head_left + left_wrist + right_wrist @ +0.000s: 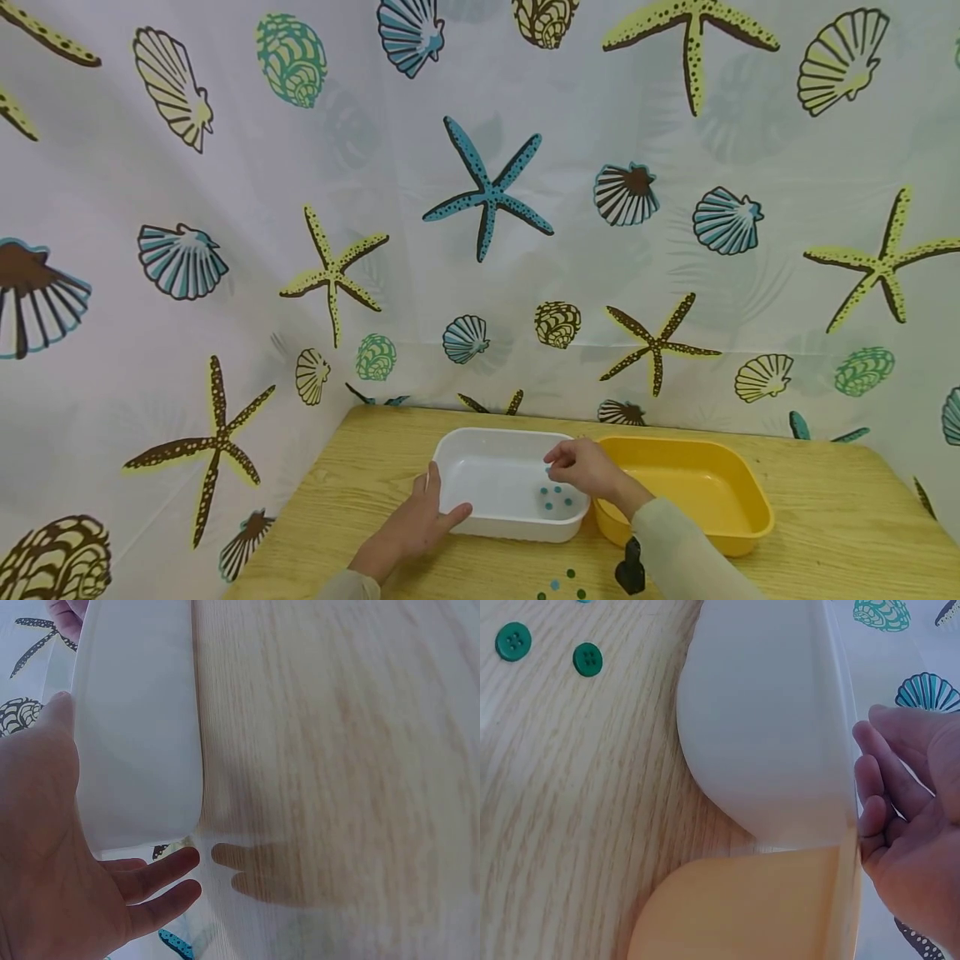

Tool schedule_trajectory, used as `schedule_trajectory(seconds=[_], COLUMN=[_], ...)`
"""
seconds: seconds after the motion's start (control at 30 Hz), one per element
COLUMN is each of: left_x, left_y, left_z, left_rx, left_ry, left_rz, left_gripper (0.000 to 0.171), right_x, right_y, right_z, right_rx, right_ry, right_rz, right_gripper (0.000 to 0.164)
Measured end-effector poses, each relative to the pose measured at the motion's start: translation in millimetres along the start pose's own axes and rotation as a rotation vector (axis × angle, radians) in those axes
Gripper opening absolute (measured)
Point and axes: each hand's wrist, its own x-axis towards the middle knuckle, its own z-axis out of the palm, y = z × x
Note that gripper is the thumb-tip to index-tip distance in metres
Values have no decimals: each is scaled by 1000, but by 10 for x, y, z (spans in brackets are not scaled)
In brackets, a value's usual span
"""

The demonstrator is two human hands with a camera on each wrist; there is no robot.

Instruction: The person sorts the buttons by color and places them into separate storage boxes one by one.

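Observation:
A white plastic tub (pixel 491 528) stands on the wooden table. My left hand (pixel 414 518) holds its near left corner, the thumb over the front rim and the fingers along the left end. In the left wrist view, two fingers (pixel 169 900) reach past the tub's end. Above the tub's right side is my right hand (pixel 588 471), thumb and index tip together and the other fingers curled. A small blue button (pixel 548 472) shows at its fingertips. Several buttons (pixel 548 506) lie below on the tub floor, towards the right.
A yellow tub (pixel 759 508) stands against the white one on the right. In front lie several loose buttons, among them a green button (pixel 587 659). A small black object (pixel 631 568) is by the right sleeve. A shell-print curtain (pixel 525 275) hangs behind the table.

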Motion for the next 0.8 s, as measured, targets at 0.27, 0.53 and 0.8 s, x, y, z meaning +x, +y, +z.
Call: schedule_trajectory(seconds=[0.27, 0.53, 0.8], left_x=[11, 16, 7], left_y=[11, 18, 18], left_z=[8, 7, 14], left_rx=[-7, -2, 7], left_ry=[-1, 5, 17], left_rz=[-16, -19, -13], left_gripper=[103, 102, 104], right_x=[-75, -254, -447], right_y=[13, -58, -110], right_z=[-52, -129, -147], right_rx=[-31, -31, -11], right_ry=[3, -32, -80], right_rz=[-39, -84, -101], right_gripper=[16, 13, 12])
